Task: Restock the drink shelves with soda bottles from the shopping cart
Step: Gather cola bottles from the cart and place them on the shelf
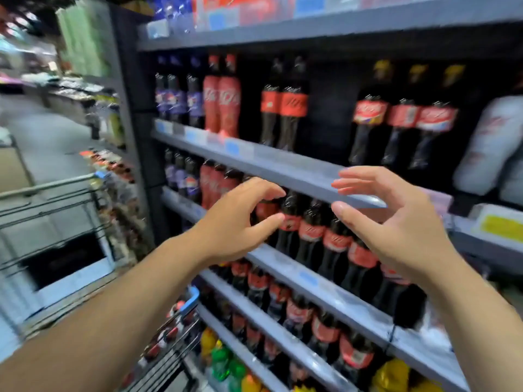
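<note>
Your left hand (237, 222): grip apart, empty | your right hand (396, 222): grip apart, empty | both raised before the cola bottles (311, 230) in the middle shelf (283, 171) row | shopping cart (175, 335) low left, holding soda bottles (169, 332), blurred.

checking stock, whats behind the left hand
Behind the left hand stand dark cola bottles with red labels; the ones directly behind the palm are hidden.
</note>
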